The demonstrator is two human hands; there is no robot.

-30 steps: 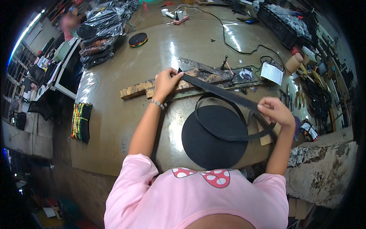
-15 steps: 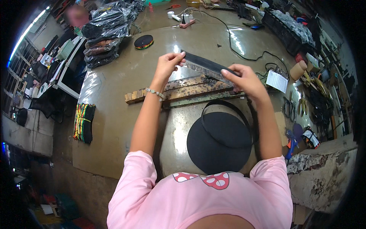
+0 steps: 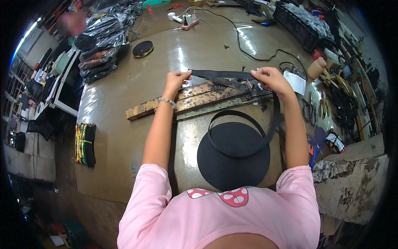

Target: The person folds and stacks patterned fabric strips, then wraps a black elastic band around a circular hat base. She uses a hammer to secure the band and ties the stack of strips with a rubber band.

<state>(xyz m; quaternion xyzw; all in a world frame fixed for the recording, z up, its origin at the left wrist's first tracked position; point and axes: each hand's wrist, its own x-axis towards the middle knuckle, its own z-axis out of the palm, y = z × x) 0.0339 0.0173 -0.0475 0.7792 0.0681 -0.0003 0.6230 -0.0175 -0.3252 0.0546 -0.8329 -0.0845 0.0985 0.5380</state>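
Observation:
A black strap (image 3: 224, 75) is stretched between my two hands above a worn wooden beam (image 3: 149, 106). My left hand (image 3: 176, 82) pinches its end, with thumb and fingers together. Farther along, my right hand (image 3: 271, 81) grips the strap between thumb and fingers. From there the strap hangs down and curls into a loop resting on a black round disc (image 3: 232, 174) near my chest. A metal piece with a bolt lies at the beam's right end, under the strap. My left wrist wears a beaded bracelet.
A banded bundle of striped strips (image 3: 85, 145) lies at the left edge. Plastic-wrapped goods (image 3: 103, 33) are stacked at the far left, near another person. A small round black stack (image 3: 143, 49), a power strip (image 3: 190, 25), scissors (image 3: 309, 111) and a blue glue gun (image 3: 314, 149) also lie about.
The strap has swung from slanting down rightward to nearly level and is pulled out between my hands. My right hand has moved up slightly, and the whole view has shifted a little.

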